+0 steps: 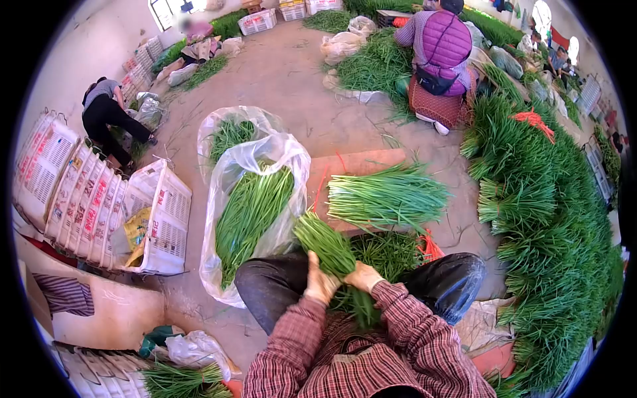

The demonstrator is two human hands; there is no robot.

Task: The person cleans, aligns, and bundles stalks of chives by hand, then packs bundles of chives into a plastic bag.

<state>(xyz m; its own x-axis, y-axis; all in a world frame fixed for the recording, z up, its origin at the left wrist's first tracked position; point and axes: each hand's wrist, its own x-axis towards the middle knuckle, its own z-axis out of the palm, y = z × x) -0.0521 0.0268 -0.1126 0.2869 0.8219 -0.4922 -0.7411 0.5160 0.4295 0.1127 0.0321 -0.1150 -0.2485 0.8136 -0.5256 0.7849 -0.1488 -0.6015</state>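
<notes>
In my lap, a bunch of green chives [325,240] is tilted with its cut ends away from me. My left hand [321,278] is closed on the bunch's left side, and my right hand [363,276] grips it from the right, lower down. Loose leaves hang below my hands. Just beyond lies a larger heap of chives [388,196] on a wooden board [385,156]. More chives [386,252] sit between my knees, beside some red ties [432,247]. Left of my hands stands a clear plastic bag [298,158] of chives.
White crates [171,215] line the left side. Tied chive bundles [531,199] form a long bank on the right. A person in a purple vest [443,46] sits ahead, and another person [109,113] bends over at the far left. Bare floor [279,73] runs between them.
</notes>
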